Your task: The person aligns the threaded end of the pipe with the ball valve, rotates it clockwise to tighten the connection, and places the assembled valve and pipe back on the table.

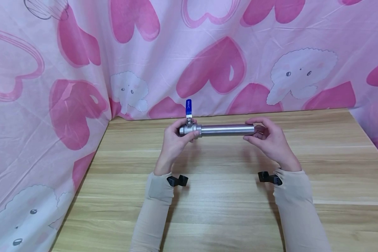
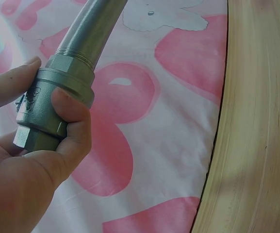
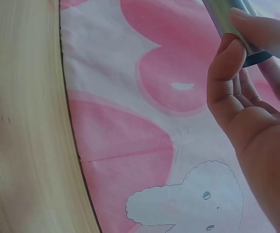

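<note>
A metal ball valve (image 1: 189, 130) with a blue lever handle (image 1: 188, 107) is joined to a steel pipe (image 1: 227, 130), threads showing at the joint in the left wrist view. My left hand (image 1: 175, 142) grips the valve body (image 2: 45, 104), thumb and fingers on either side of it. At the other end, my right hand (image 1: 272, 141) pinches the open pipe end (image 3: 239, 29) between thumb and fingers. The pipe lies level across the head view, held above the table. The lever points away from me, in line with neither arm's sleeve.
Beneath the hands is a wood-grain table (image 1: 220, 203). A pink curtain (image 1: 163, 70) with hearts and white cartoon animals hangs along its back edge and left side. Each wrist carries a small black camera mount (image 1: 177, 180) over a beige sleeve (image 1: 151, 217).
</note>
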Demonstrator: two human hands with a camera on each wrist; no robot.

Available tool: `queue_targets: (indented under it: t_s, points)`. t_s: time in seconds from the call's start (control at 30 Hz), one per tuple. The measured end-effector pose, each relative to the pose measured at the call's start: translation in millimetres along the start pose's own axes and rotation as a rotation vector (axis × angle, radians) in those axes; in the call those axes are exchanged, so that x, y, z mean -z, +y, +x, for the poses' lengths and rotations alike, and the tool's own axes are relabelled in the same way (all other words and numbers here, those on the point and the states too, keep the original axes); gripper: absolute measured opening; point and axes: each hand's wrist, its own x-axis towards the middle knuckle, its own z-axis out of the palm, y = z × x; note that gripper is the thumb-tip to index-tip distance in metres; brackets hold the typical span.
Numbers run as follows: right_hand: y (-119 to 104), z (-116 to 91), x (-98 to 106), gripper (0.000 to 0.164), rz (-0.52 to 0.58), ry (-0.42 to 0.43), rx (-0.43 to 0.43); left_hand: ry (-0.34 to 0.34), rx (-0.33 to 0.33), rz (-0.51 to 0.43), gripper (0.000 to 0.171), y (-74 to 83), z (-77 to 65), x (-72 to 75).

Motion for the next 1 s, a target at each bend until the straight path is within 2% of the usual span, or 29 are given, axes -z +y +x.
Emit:
queue_targets:
  t_s: [0.27,0.7,1.0]
  points:
    - [-1.1,-0.2,-0.9,0.045,-0.027,0.023,0.013,0.000,-0.015,-0.006,0.041,0.8,-0.2,0.2]
    - [-0.2,0.0,-0.5,0.043,-0.006,0.012,0.008,-0.001,-0.008,-0.005,0.041,0.1,0.3,0.5]
    - [0.3,0.3,0.1,0.039,-0.020,0.007,0.003,0.000,-0.026,-0.007,0.042,1.0,-0.9,-0.1]
